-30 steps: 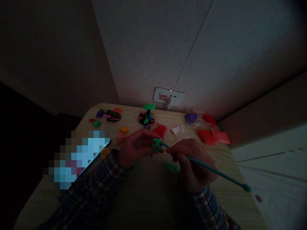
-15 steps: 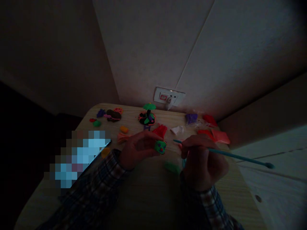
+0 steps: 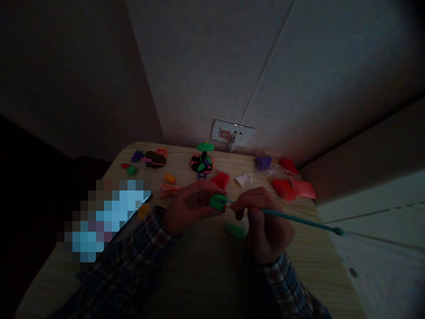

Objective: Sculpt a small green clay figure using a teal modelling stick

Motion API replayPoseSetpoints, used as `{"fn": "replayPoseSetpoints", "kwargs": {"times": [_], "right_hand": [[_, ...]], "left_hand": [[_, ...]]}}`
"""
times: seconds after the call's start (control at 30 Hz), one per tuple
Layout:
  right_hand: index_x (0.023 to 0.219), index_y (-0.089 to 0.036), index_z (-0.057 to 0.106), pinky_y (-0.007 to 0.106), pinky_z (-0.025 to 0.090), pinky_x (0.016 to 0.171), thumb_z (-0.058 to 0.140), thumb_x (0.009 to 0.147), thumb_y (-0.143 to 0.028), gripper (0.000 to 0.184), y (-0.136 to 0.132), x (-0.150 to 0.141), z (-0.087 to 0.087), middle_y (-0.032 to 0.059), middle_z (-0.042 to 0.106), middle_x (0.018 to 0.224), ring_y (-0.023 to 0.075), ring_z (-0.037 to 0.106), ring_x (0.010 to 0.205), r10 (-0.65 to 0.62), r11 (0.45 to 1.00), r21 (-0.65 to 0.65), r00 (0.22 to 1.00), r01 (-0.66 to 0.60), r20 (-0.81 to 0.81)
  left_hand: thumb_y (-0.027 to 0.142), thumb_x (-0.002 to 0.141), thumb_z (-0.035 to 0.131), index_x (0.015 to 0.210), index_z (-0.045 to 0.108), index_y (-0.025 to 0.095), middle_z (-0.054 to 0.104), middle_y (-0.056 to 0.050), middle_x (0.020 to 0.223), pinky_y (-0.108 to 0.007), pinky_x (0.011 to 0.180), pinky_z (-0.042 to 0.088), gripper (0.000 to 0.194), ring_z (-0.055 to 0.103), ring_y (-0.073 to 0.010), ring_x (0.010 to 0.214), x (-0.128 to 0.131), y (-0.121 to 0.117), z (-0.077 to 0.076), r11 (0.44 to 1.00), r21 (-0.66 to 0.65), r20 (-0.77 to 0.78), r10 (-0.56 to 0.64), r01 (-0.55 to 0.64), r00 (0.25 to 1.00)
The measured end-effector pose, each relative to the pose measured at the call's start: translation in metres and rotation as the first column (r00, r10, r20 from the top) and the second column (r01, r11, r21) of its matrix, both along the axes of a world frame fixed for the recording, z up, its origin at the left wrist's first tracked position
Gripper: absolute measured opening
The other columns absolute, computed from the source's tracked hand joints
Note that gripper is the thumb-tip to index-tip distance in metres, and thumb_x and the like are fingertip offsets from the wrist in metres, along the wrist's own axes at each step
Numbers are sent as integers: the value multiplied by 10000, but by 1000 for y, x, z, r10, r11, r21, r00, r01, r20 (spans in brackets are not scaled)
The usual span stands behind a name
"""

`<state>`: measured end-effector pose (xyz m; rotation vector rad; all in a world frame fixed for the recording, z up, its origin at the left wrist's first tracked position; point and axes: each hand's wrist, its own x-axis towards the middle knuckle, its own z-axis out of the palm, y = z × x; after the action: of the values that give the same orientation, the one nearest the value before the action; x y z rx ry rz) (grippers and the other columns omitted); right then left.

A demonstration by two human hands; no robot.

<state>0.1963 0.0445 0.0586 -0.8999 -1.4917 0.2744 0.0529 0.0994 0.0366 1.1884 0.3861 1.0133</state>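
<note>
Between the fingertips of my left hand is a small green clay head, its face with dark and red details turned to the right. My right hand grips a thin teal modelling tool like a pen. The tool's tip lies at the right side of the head; whether it touches I cannot tell. A green clay lump lies on the table just below and between my hands. Behind my left fingers sits a red piece, partly hidden.
A small clay scene with a green umbrella stands at the back of the wooden table. Bags of purple and red clay lie at right. A phone with a blurred screen is at left, near a yellow piece.
The tool was drawn back to the right, then brought in to the head again. The head has turned, so its face points right instead of toward me.
</note>
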Motion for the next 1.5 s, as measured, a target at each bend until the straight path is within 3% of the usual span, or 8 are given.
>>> {"fn": "replayPoseSetpoints", "kwargs": {"times": [1.0,1.23,1.5], "right_hand": [[794,-177,600,278,429,537,406,913,-186,228,0,0,-1,18,592,662,139,548,622,7,1000,18,1000,-7,28],[809,-178,586,284,427,543,393,907,-191,217,-2,3,-2,27,570,691,149,550,644,30,999,24,995,-32,98],[713,-184,568,283,386,498,350,920,-242,306,-3,5,4,23,500,643,146,498,579,35,998,35,948,-49,317]], "left_hand": [[203,657,765,914,726,216,601,-32,877,-217,660,545,261,623,-142,795,-1,1,0,1000,27,-11,1,-1,1000],[206,669,755,931,721,217,585,-31,880,-236,737,538,264,610,-129,803,-2,1,0,996,85,-84,24,-17,996],[218,666,757,918,717,190,610,-53,913,-278,765,532,257,618,-166,854,-1,1,-3,994,108,-123,27,-14,992]]}}
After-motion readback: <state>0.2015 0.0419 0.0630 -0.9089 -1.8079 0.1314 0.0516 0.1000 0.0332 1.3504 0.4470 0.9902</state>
